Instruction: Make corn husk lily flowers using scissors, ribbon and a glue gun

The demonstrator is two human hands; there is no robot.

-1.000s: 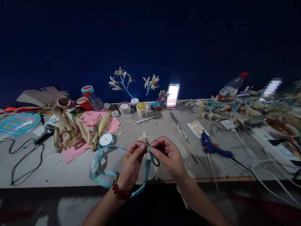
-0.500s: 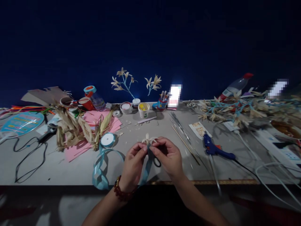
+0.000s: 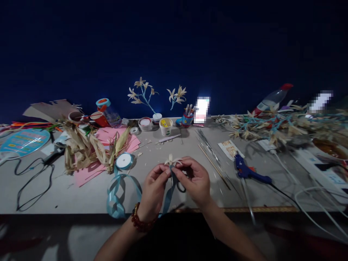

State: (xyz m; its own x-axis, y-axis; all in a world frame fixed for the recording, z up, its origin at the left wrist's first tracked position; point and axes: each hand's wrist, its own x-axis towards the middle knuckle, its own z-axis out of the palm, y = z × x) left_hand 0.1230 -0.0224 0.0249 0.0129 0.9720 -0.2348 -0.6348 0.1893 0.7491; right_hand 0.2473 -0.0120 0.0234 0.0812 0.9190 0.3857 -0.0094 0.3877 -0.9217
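Observation:
Between my fingertips at the middle of the table is a small pale corn-husk flower (image 3: 170, 159), its petals spread upward. My left hand (image 3: 155, 186) is closed in a pinch at the flower's base from the left. From the right, my right hand (image 3: 195, 180) pinches a light-blue satin ribbon (image 3: 168, 198) against that same base; the exact contact is hidden by the fingers. The ribbon hangs down past the table edge and loops back on the left to its spool (image 3: 124, 161). A dark loop handle (image 3: 181, 186) shows behind the ribbon, partly covered.
Dried corn husks (image 3: 84, 150) lie on pink paper (image 3: 89, 174) to the left. On the right are thin wires (image 3: 208, 145), a blue glue gun (image 3: 251, 174), a power strip (image 3: 323, 174) with cables, and heaped husk flowers (image 3: 269, 127). Cups and finished sprays stand behind.
The ribbon below the flower has turned and looks narrower at the base. Both hands stay almost in place, still pinching, with small finger shifts.

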